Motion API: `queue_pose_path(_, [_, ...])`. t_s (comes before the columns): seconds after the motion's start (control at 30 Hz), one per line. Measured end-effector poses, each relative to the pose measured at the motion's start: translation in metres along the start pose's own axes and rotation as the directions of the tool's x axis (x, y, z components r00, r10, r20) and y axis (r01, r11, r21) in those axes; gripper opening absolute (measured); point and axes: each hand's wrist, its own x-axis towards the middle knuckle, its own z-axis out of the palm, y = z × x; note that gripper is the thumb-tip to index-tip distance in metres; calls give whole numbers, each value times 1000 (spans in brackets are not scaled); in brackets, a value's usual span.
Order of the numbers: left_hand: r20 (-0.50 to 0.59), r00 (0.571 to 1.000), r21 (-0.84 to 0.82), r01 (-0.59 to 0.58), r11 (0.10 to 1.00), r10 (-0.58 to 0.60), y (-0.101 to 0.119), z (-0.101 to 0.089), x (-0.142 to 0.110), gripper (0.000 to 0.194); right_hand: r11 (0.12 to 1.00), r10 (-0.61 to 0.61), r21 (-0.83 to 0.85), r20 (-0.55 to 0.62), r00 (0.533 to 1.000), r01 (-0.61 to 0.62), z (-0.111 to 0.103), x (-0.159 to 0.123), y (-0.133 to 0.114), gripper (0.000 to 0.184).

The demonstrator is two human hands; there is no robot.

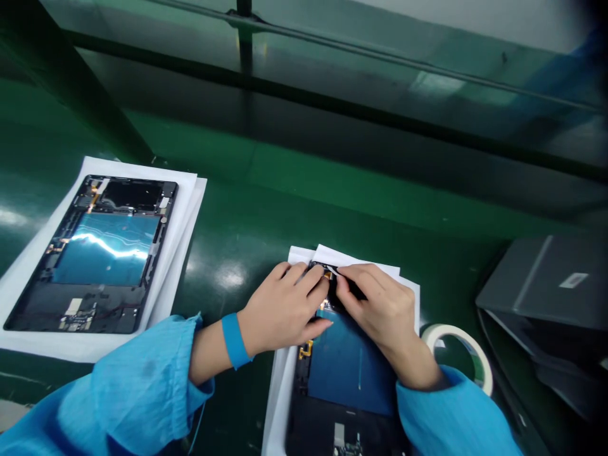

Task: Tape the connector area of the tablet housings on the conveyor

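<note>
The left hand (pixel 282 310), wearing a blue wristband (pixel 235 341), is curled half-closed over the top end of an opened tablet housing (pixel 346 373) on white paper (pixel 280 405), though whether it grips cannot be told; the right hand (pixel 380 310) is pinched close beside it on a pale sliver (pixel 332 270) too small to identify. A second housing (pixel 90 253) lies on paper (pixel 47 342) to the left on the green table (pixel 285 209), with masking tape (pixel 458 354) just right of the right hand and beyond it a gray case (pixel 536 285) bearing a pale label (pixel 573 280) too small to read.
</note>
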Motion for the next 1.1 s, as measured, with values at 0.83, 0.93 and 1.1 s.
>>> queue_pose_path(0.83, [-17, 1000, 9, 6, 1000, -6, 0, 1, 0, 49, 989, -61, -132, 47, 997, 67, 1, 1, -2, 5])
queue_pose_path(0.93, [-23, 1000, 10, 8, 1000, -8, 0, 1, 0, 50, 988, -64, -140, 53, 997, 71, 1, 1, -2, 6])
queue_pose_path(1.1, [-27, 1000, 12, 10, 1000, -9, 0, 1, -1, 49, 988, -77, -127, 92, 993, 89, 3, 2, -1, 8])
